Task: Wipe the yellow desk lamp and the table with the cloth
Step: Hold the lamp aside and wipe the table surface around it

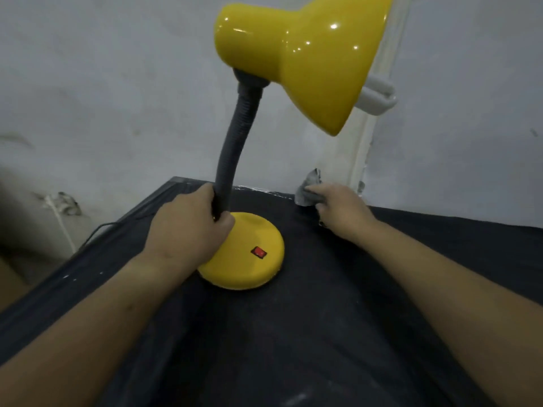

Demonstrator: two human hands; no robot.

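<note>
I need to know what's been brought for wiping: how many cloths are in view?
1. A crumpled grey cloth is gripped in the right hand at the far edge of the dark table. Part of it is hidden under the hand.

The glossy yellow desk lamp [296, 57] is showing a grey ribbed neck [235, 136] and a red switch [259, 252], the cloth [308, 190] is looking mottled grey, and the table [338, 304] is appearing black with pale smudges.
</note>
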